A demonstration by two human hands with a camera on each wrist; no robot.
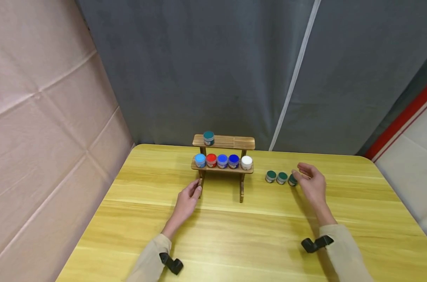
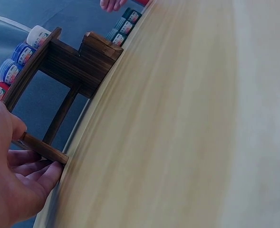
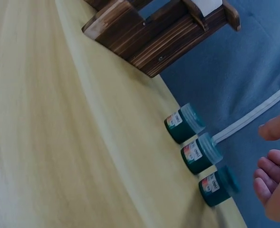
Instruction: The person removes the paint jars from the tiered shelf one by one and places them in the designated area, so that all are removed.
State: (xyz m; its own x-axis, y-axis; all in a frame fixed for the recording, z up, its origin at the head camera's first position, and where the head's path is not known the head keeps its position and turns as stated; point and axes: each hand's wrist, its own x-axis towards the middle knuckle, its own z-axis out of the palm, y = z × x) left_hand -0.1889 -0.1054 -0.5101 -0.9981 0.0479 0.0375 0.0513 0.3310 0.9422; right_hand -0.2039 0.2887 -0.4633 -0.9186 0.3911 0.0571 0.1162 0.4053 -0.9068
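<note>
A two-tier wooden stand [image 1: 234, 142] stands near the back of the table. My left hand [image 1: 186, 201] grips its left leg, thumb on one side and fingers on the other in the left wrist view. On the lower shelf sit a light blue paint jar [image 1: 200, 160], a red one [image 1: 211, 160], two darker blue ones and a white one [image 1: 246, 162]. One teal-lidded jar [image 1: 208, 138] stands at the upper shelf's left. My right hand [image 1: 312, 186], fingers loosely bent, hovers beside the rightmost green paint jar [image 3: 217, 186] and holds nothing; a gap shows between them.
Two more green jars [image 1: 271, 176] stand in a row with the rightmost one, right of the stand. A grey curtain [image 1: 199, 78] hangs behind the wooden table [image 1: 213, 235]. A pale wall covering [image 1: 51, 137] is at the left.
</note>
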